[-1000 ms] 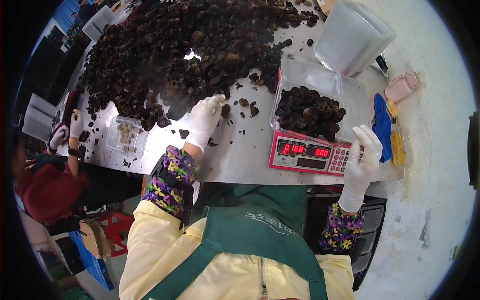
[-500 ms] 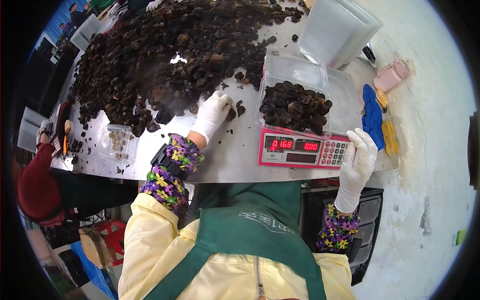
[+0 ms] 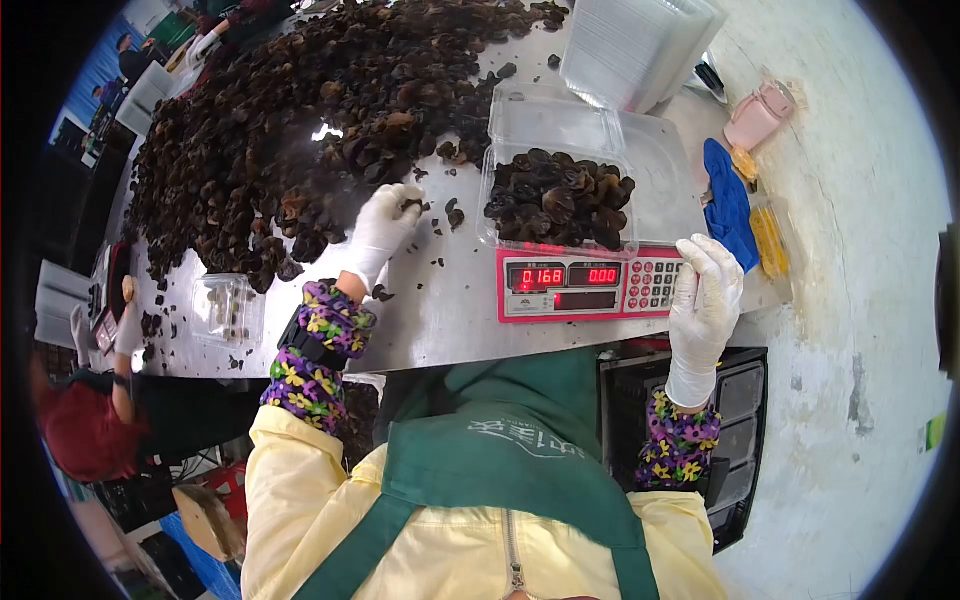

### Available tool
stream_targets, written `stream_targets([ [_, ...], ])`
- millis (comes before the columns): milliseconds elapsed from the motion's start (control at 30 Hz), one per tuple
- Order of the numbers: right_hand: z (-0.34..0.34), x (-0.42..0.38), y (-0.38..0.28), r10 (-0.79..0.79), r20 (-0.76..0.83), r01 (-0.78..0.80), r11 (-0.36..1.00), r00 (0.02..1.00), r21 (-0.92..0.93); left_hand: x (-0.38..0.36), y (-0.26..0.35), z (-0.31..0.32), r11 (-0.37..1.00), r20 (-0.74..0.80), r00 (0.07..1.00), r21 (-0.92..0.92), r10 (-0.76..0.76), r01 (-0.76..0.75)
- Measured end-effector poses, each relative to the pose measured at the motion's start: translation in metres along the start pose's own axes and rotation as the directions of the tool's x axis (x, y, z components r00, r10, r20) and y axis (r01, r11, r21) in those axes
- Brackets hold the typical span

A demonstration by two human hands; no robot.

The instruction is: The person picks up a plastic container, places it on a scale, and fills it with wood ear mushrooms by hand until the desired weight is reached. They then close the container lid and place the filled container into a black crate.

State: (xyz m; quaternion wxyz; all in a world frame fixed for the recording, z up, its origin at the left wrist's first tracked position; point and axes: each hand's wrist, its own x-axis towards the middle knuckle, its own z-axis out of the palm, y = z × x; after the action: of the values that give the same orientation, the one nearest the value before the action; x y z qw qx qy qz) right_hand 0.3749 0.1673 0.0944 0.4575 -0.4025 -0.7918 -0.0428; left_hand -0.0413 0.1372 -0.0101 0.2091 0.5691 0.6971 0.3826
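Observation:
My left hand point(image 3: 385, 235), in a white glove, is over the metal table at the near edge of a large heap of dark wood ear mushrooms point(image 3: 300, 150). Its fingers are curled, with a small dark wood ear piece point(image 3: 413, 205) at the fingertips. My gloved right hand point(image 3: 706, 310) rests by the right end of a red electronic scale point(image 3: 590, 312), fingers extended and nothing in them. On the scale sits a clear plastic box point(image 3: 486, 222) with its lid folded back, filled with wood ears point(image 3: 560, 198). The display reads 0.168 and 0.00.
A stack of clear boxes point(image 3: 635, 55) stands behind the scale. To the right are a pink bottle point(image 3: 760, 115), a blue cloth point(image 3: 728, 205) and a yellow item point(image 3: 768, 245). A small clear box point(image 3: 225, 308) lies left. A co-worker in red point(image 3: 95, 430) is at far left.
My view has shifted slightly. My left hand has moved a little left over the table, fingers still curled. The right hand stays beside the scale. The co-worker at left has moved their arms.

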Motion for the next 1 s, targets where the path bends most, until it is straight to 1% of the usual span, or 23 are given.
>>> stream_targets([
  [33,0.0,0.0,0.0,-0.003,0.003,0.003,1.0,1.0,-0.01,-0.002,0.014,-0.004,0.939,-0.039,0.989,-0.323,-0.141,0.121],
  [67,-0.001,-0.001,0.001,-0.006,0.007,0.006,1.0,1.0,-0.02,-0.004,0.028,-0.016,0.901,-0.031,0.979,-0.399,-0.199,0.171],
  [100,0.0,-0.001,0.001,-0.001,0.008,0.001,1.0,1.0,-0.022,-0.001,0.029,-0.021,0.796,-0.032,0.956,-0.563,-0.292,0.224],
  [133,0.001,-0.001,0.0,0.001,0.005,-0.001,1.0,1.0,-0.018,0.006,0.022,-0.026,0.589,0.059,0.955,-0.776,-0.289,0.227],
  [167,0.002,-0.001,0.0,0.003,0.002,-0.003,1.0,1.0,-0.015,0.01,0.015,-0.029,0.328,0.147,0.954,-0.916,-0.26,0.23],
  [200,0.004,-0.001,0.0,0.007,0.003,-0.007,1.0,1.0,-0.012,0.006,0.039,-0.035,0.254,0.172,0.948,-0.937,-0.268,0.242],
  [233,0.005,-0.002,-0.001,0.009,0.003,-0.009,1.0,1.0,-0.014,0.007,0.063,-0.036,0.154,0.199,0.902,-0.949,-0.382,0.275],
  [300,0.007,0.0,-0.004,0.045,0.017,-0.046,0.998,0.999,0.043,0.005,0.089,-0.037,0.082,0.277,0.919,-0.947,-0.281,0.31],
  [367,0.011,0.006,-0.015,0.041,0.033,-0.042,0.998,0.999,0.045,0.006,0.104,-0.032,0.248,0.285,0.915,-0.9,-0.285,0.357],
  [400,0.014,0.011,-0.022,0.036,0.048,-0.038,0.998,0.998,0.046,0.004,0.107,-0.026,0.251,0.255,0.943,-0.918,-0.213,0.306],
  [433,0.019,0.017,-0.029,0.018,0.093,-0.027,0.994,0.996,0.102,0.005,0.107,-0.023,0.271,0.273,0.951,-0.913,-0.144,0.304],
  [500,0.034,0.029,-0.048,-0.099,0.148,0.082,0.989,0.984,0.121,0.004,0.116,-0.014,0.277,0.259,0.959,-0.918,-0.117,0.282],
  [567,0.052,0.039,-0.068,-0.135,0.169,0.114,0.985,0.976,0.127,0.003,0.123,-0.01,0.298,0.217,0.971,-0.925,-0.102,0.238],
  [633,0.072,0.042,-0.08,-0.131,0.2,0.114,0.989,0.971,0.094,0.0,0.126,-0.008,0.305,0.186,0.978,-0.93,-0.092,0.206],
  [700,0.088,0.042,-0.079,-0.16,0.208,0.148,0.986,0.965,0.074,-0.003,0.125,-0.008,0.381,0.133,0.989,-0.912,-0.072,0.15],
  [767,0.085,0.046,-0.075,-0.124,0.13,0.112,0.989,0.984,0.098,-0.007,0.13,-0.009,0.407,0.099,0.991,-0.905,-0.086,0.125],
  [800,0.082,0.048,-0.068,-0.068,0.086,0.048,0.976,0.994,0.212,-0.009,0.136,-0.01,0.488,0.039,0.995,-0.87,-0.088,0.077],
  [833,0.076,0.052,-0.061,-0.015,0.075,-0.008,0.958,0.997,0.286,-0.009,0.143,-0.011,0.562,-0.017,0.997,-0.826,-0.081,0.032],
  [867,0.073,0.051,-0.054,0.129,0.13,-0.172,0.896,0.983,0.41,-0.01,0.153,-0.012,0.655,-0.023,0.996,-0.754,-0.085,0.039],
  [900,0.069,0.05,-0.047,0.261,0.201,-0.328,0.794,0.944,0.511,-0.009,0.16,-0.006,0.648,-0.015,0.997,-0.761,-0.073,0.036],
  [933,0.063,0.05,-0.041,0.335,0.249,-0.417,0.692,0.909,0.589,-0.007,0.168,0.002,0.746,-0.088,0.995,-0.659,0.049,-0.095],
  [967,0.058,0.049,-0.036,0.44,0.33,-0.543,0.564,0.835,0.622,-0.004,0.174,0.008,0.81,-0.145,0.973,-0.539,0.18,-0.231],
  [1000,0.05,0.05,-0.033,0.504,0.379,-0.61,0.449,0.776,0.653,0.001,0.176,0.013,0.844,-0.166,0.901,-0.317,0.401,-0.434],
])
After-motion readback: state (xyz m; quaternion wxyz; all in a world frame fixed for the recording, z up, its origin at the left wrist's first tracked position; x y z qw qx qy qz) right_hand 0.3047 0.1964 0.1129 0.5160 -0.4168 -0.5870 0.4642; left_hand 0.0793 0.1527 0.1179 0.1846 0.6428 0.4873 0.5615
